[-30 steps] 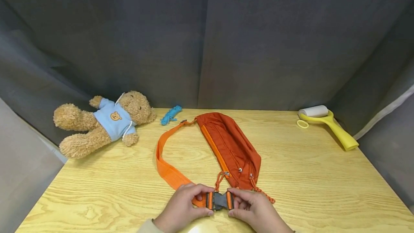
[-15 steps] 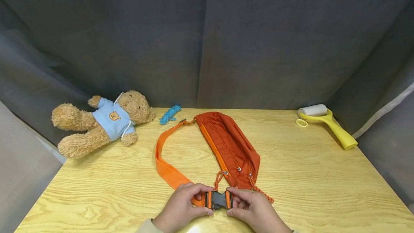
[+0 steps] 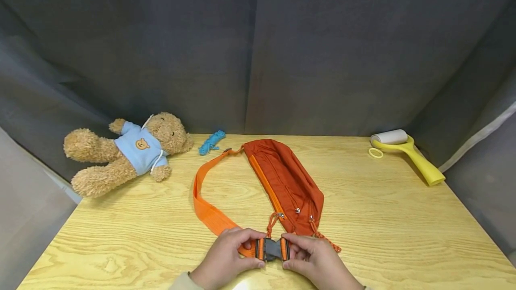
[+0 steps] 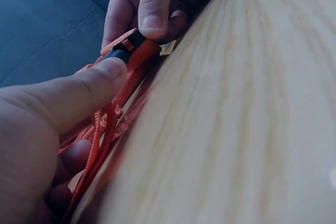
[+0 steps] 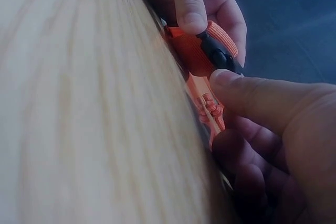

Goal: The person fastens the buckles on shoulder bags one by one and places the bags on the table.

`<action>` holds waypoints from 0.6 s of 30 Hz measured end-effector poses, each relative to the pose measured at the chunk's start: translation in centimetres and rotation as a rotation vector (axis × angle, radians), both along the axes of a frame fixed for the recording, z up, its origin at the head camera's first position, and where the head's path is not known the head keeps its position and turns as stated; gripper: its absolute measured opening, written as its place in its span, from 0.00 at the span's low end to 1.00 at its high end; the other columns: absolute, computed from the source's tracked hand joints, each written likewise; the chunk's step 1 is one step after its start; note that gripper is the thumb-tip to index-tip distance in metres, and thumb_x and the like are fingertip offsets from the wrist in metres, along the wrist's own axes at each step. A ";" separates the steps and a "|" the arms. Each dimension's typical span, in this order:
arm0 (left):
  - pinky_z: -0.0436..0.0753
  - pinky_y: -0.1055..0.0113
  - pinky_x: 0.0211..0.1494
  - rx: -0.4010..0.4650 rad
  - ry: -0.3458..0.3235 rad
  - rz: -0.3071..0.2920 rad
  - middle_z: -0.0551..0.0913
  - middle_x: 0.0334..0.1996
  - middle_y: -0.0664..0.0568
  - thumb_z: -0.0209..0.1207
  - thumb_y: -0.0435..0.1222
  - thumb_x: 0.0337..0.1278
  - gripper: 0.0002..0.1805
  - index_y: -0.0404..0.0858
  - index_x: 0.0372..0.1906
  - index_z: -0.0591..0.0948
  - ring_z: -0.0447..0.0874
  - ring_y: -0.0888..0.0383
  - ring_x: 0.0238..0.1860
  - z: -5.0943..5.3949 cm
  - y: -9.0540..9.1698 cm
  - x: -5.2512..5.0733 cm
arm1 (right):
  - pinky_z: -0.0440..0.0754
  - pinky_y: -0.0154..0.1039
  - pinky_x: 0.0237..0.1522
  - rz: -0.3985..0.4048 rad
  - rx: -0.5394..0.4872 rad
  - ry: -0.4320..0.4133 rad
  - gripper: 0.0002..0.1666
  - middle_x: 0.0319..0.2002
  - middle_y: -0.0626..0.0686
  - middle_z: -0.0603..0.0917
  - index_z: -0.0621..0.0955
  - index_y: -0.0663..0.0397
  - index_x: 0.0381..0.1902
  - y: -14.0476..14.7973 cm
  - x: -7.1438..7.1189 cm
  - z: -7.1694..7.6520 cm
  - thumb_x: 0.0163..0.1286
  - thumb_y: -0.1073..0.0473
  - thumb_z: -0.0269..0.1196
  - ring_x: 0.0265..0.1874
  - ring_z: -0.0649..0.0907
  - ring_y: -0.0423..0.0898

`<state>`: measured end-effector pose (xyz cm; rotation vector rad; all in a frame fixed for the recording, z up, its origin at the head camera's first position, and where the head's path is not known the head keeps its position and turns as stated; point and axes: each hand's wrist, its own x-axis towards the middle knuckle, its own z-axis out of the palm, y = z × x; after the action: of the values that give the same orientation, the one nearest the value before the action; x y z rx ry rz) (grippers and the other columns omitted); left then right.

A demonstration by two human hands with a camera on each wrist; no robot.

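An orange-red waist bag point(image 3: 284, 182) lies on the wooden table, its orange strap point(image 3: 209, 211) looping out to the left. At the near end sits a dark grey side-release buckle point(image 3: 273, 249), its two halves joined. My left hand point(image 3: 229, 256) pinches the buckle's left end between thumb and forefinger. On its right end, the thumb and forefinger of my right hand point(image 3: 316, 258) pinch in the same way. Both wrist views show the black buckle point(image 5: 218, 51) held between the two thumbs, slightly above the tabletop. Corded zipper pulls point(image 3: 272, 223) hang beside the buckle.
A teddy bear point(image 3: 139, 147) in a blue top lies at the back left. Near it is a bundle of blue cord point(image 3: 211, 142). At the back right lie a yellow-handled roller point(image 3: 419, 160) and a small yellow ring point(image 3: 375, 153). Dark cloth walls enclose the table.
Both hands keep their hold on the joined buckle. The whole head view shifts very slightly; nothing on the table visibly moves.
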<state>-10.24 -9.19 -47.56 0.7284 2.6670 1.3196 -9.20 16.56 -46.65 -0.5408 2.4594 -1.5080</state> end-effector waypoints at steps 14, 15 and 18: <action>0.71 0.68 0.42 0.012 0.004 0.003 0.77 0.33 0.66 0.74 0.52 0.47 0.26 0.59 0.54 0.84 0.71 0.67 0.36 -0.1 0.0 0.0 | 0.78 0.31 0.29 -0.019 0.007 -0.017 0.34 0.29 0.42 0.81 0.81 0.61 0.60 -0.1 0.0 -0.2 0.59 0.53 0.76 0.29 0.78 0.34; 0.71 0.69 0.42 0.011 0.002 0.003 0.77 0.33 0.66 0.74 0.52 0.47 0.26 0.59 0.55 0.84 0.71 0.67 0.36 -0.1 0.0 0.0 | 0.78 0.31 0.29 -0.019 0.005 -0.018 0.34 0.30 0.42 0.81 0.81 0.61 0.61 -0.1 0.0 -0.2 0.59 0.53 0.76 0.29 0.78 0.34; 0.71 0.68 0.42 0.007 -0.004 0.001 0.78 0.33 0.66 0.74 0.53 0.47 0.26 0.59 0.55 0.84 0.71 0.67 0.36 -0.1 0.0 -0.1 | 0.78 0.32 0.29 -0.015 0.005 -0.013 0.34 0.30 0.42 0.81 0.81 0.61 0.61 -0.1 0.0 -0.3 0.59 0.53 0.76 0.29 0.78 0.34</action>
<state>-10.29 -9.18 -47.63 0.7246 2.6620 1.3293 -9.20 16.50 -46.96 -0.5107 2.4621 -1.5064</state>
